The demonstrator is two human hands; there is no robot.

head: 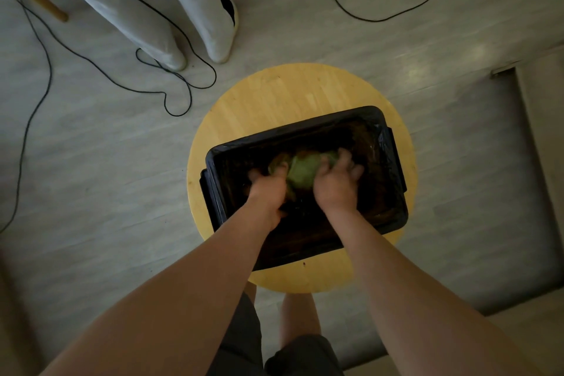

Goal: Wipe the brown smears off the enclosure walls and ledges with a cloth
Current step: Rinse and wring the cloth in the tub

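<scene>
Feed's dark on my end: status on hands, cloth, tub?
Both left hand and right hand grip green cloth. Cloth bunched inside black tub. No obstruction seen.

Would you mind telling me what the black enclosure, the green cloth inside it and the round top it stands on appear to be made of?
Enclosure: likely moulded plastic, black and slightly glossy, judging by its rounded corners and rolled rim.
Cloth: soft fabric, perhaps microfibre. It bunches up loosely, though it is blurred.
Round top: light wood with a matt finish. Jointed strips and grain show.
</scene>
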